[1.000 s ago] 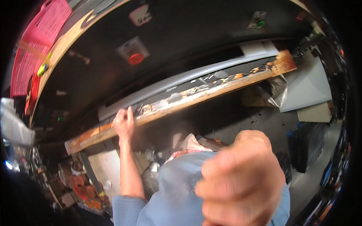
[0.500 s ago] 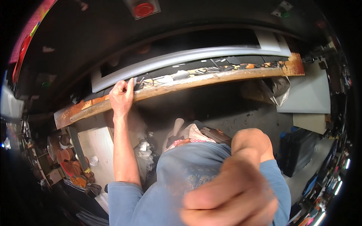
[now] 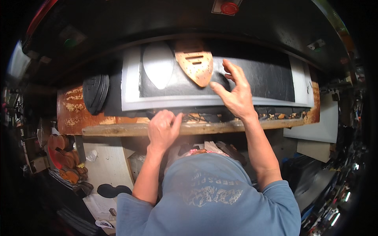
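Down on the far left I see a heap of reddish-brown pieces (image 3: 67,157), and above it a stack of black sole-shaped pieces (image 3: 95,94) on the worn wooden bench (image 3: 71,112). Next, a white sheet (image 3: 132,92) borders a black sheet (image 3: 260,80), which shows a pale sole-shaped patch (image 3: 158,67) (cut-out or laid piece, I can't tell). The left hand (image 3: 162,128) is at the bench's front edge, fingers curled in; whether they pinch anything, I can't tell. Farther right, the right hand (image 3: 238,94) is over the black sheet, fingers spread and empty, and dark scraps (image 3: 281,115) litter the edge beyond. Between patch and right hand lies the tan plate (image 3: 195,65), slotted and speckled, its pointed end near the right thumb; the dark machine (image 3: 165,19) overhangs its far end.
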The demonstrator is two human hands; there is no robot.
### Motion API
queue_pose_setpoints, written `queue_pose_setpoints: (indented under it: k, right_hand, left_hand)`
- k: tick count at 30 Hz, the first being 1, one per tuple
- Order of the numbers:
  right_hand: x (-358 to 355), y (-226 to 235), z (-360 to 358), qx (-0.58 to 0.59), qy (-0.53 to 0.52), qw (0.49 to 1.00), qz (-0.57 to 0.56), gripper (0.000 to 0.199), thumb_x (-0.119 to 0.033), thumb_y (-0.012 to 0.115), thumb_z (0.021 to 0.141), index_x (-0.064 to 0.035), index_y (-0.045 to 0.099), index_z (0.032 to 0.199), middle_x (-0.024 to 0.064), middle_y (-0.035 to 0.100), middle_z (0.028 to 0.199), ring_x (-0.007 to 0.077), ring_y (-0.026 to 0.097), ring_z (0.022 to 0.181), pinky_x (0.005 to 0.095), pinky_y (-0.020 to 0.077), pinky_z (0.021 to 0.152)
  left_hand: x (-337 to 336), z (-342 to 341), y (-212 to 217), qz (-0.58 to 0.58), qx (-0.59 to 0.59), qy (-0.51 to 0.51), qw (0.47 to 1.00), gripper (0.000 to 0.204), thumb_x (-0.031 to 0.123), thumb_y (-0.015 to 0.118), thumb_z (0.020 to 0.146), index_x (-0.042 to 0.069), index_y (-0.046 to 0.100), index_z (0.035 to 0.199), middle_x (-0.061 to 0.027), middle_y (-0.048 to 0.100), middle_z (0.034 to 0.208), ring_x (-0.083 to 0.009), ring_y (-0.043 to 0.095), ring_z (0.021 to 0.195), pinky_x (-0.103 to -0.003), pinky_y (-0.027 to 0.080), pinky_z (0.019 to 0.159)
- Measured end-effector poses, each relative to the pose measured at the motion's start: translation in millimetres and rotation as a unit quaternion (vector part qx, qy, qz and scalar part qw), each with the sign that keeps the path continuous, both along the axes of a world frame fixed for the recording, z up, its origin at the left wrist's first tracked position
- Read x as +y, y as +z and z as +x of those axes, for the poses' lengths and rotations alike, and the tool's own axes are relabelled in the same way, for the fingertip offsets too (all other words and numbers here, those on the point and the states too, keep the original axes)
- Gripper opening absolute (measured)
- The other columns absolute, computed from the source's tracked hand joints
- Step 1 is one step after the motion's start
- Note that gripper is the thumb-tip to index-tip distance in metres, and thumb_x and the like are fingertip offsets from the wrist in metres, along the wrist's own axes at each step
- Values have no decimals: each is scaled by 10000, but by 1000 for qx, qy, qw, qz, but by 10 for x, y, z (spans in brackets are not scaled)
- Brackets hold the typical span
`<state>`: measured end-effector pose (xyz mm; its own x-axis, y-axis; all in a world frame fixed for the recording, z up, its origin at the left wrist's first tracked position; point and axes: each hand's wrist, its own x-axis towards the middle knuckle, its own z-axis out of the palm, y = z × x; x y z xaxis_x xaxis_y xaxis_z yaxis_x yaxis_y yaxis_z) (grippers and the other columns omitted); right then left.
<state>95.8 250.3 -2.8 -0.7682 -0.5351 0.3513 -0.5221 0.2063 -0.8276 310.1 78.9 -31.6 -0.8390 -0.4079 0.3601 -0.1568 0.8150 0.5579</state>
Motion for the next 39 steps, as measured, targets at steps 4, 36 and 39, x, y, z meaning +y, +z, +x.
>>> queue_pose_setpoints:
  k: [4,36,39]
  right_hand:
    - [-524,-62,-197,72,9,988,135,1046,-412,945,786,42,457,1592,324,473,1556,453,489,1416,523,410,1207]
    - [-90,362,-741,-464,88,810,-348,951,-261,752,776,147,390,1555,352,581,1434,399,652,1333,419,577,1142]
    - [99,390,-631,-449,42,835,-315,972,-299,788,765,111,420,1566,270,619,1403,313,683,1258,379,583,1110]
  left_hand:
    - [-51,-75,216,57,-31,-45,997,261,129,830,895,51,626,752,-123,632,733,-347,636,664,-443,508,605]
    - [-972,-1642,172,-85,-45,-56,994,399,116,603,1020,-76,659,1366,-237,595,1538,-431,486,1498,-529,362,1258]
    - [-856,-1652,298,-78,-85,-55,992,558,204,735,994,-47,593,1472,-260,527,1598,-444,415,1550,-529,349,1277]
